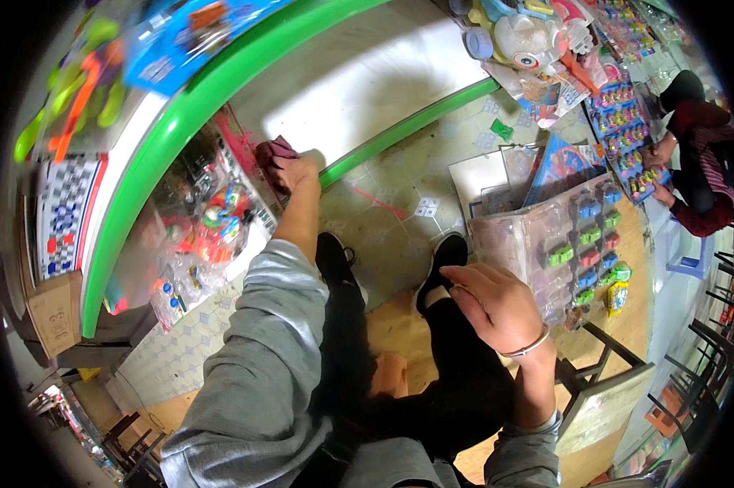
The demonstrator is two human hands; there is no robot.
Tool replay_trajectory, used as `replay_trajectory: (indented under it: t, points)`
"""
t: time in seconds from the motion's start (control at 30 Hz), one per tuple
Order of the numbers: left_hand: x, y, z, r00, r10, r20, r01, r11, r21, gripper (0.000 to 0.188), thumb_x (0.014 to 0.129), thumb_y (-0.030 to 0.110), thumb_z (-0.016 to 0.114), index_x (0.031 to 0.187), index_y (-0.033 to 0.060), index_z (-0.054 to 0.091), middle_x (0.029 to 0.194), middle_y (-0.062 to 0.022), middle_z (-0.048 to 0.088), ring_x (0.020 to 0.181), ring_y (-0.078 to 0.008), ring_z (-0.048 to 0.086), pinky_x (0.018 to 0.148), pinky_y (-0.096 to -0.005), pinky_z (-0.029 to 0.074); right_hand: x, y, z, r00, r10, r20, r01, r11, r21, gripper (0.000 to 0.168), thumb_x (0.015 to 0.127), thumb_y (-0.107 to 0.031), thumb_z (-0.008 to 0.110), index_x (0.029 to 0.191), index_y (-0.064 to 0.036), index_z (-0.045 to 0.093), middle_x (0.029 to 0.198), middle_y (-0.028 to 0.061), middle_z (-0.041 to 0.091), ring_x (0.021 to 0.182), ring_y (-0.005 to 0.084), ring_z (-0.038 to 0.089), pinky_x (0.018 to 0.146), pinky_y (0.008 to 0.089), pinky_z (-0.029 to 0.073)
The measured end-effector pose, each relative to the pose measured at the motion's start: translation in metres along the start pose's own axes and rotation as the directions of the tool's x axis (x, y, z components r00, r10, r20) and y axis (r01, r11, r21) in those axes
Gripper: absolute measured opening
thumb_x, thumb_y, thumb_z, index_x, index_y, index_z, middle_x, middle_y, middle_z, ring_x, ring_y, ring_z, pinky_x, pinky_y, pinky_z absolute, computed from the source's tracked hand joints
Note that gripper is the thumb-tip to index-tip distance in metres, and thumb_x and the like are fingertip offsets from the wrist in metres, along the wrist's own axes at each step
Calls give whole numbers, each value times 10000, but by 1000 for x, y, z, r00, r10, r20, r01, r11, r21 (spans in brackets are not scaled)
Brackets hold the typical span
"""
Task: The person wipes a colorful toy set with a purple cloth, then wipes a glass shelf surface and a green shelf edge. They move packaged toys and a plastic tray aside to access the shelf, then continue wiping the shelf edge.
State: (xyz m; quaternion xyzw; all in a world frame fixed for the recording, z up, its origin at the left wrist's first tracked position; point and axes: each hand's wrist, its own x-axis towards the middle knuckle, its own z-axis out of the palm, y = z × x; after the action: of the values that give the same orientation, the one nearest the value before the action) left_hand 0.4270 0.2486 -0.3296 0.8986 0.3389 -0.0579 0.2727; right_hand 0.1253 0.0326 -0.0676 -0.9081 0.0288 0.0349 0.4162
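Note:
My left hand (pixel 297 174) grips a bunched maroon cloth (pixel 274 151) at the near-left end of a white shelf board (pixel 397 67) with a green front edge (pixel 413 125). A pink packaged item and a pile of bagged toys (pixel 220 213) on a lower level lie just left of the cloth. My right hand (pixel 498 305), with a bracelet at the wrist, hovers over my right leg. Its fingers are slightly bent, the thumb is apart from them, and no object shows in it; part of the palm is hidden.
Right of my feet stands a clear blister pack of small toy cars (pixel 586 244). A wooden stool (pixel 605 396) is near my right arm. A curved green shelf rim (pixel 160 140) rises on the left. At far right, a person (pixel 702 152) handles a card of small toys (pixel 647 183).

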Motion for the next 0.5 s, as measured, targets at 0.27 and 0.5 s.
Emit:
replay_trajectory:
  t: [0.27,0.5]
  points:
    - [-63,50,64,740,655,-151,-645,755,115,660,678,99,593,1294,-50,407,1286,-284,451,1175,-423,439,1005,-442,356,29,117,46,978,166,-126,-118,939,324,206,870,-72,559,1061,-22,616,919,159,629,850,330,601,745,370,475]
    - [-159,127,136,399,909,-116,-864,331,-379,373,750,-64,469,1109,-49,568,1155,-250,573,1031,-384,556,920,-424,427,28,140,47,947,300,-113,-227,876,425,217,893,-78,539,1087,-20,617,945,152,648,868,307,613,777,357,475]
